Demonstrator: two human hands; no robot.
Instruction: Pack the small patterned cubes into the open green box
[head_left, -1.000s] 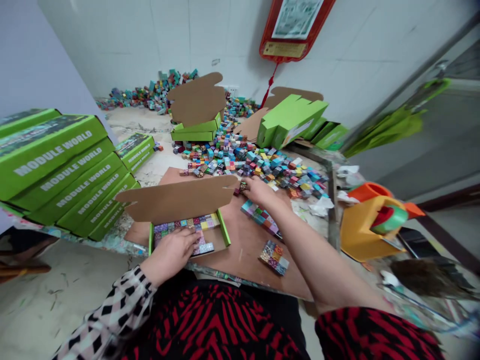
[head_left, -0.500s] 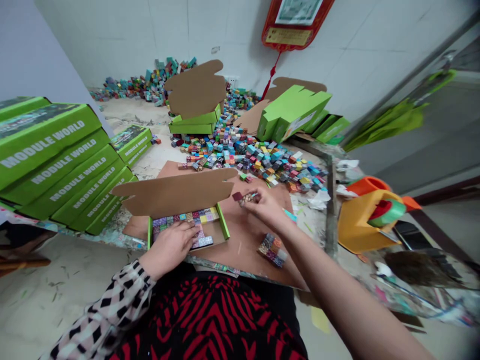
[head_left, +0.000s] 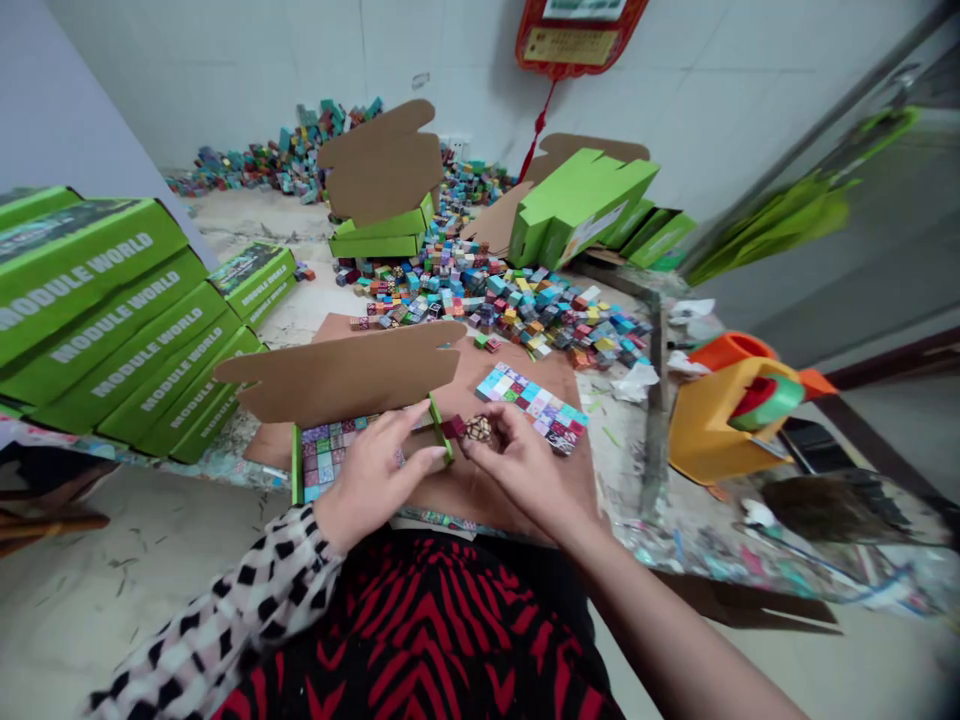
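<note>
An open green box (head_left: 298,470) with a brown cardboard lid (head_left: 337,370) lies on a brown board (head_left: 517,360) in front of me, partly filled with small patterned cubes (head_left: 324,452). My left hand (head_left: 375,470) rests over the box's right side, fingers stretched toward its green wall. My right hand (head_left: 517,465) is beside it, pinching a short row of cubes (head_left: 471,428), one dark red and one speckled. A flat block of joined cubes (head_left: 534,402) lies just behind my right hand.
A big heap of loose coloured cubes (head_left: 510,300) covers the table behind the board. Stacked green "MODULE WORLD" boxes (head_left: 112,320) stand at left, more green boxes (head_left: 577,205) at the back. An orange and yellow tape dispenser (head_left: 720,405) sits at right.
My right hand has drawn back from the cube heap to the box, carrying a few cubes. My left hand has shifted right along the box. The view has tilted downward.
</note>
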